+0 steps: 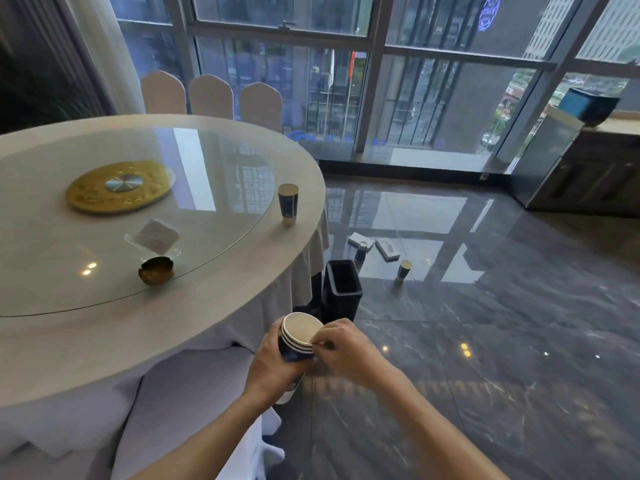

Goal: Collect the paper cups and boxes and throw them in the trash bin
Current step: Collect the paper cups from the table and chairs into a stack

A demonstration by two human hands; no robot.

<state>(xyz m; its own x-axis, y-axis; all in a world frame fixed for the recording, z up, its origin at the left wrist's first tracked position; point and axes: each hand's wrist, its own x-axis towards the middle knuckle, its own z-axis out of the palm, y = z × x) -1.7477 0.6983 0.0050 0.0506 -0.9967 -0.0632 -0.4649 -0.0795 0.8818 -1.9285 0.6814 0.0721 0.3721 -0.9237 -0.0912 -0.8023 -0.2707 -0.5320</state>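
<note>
Three paper cups, nested into one stack (298, 336), sit in the person's left hand (277, 362), which is wrapped around the dark blue sides. The right hand (341, 344) pinches the stack's top rim between thumb and fingertips, apparently seating or steadying the upper cup. Both hands hover beside the edge of a round table (104, 348) draped in white cloth.

One more cup (288, 203) stands upright near the table's far rim, just outside the glass turntable (207, 237). The black trash bin (341, 289) stands open on the floor, close to the tablecloth and just past the hands. Farther off on the glossy dark floor lie two flat white boxes (375, 244), with a dark cup (360, 252) between them and another cup (404, 270) standing nearby (their reflections make exact outlines hard to read).

Likely risks from here: the pinch on the rim is light, so a loosely nested cup could slip and fall to the floor. Reaching across for the table cup with both hands occupied might knock it over the edge. The floor pieces sit well apart from the bin and could be overlooked.
</note>
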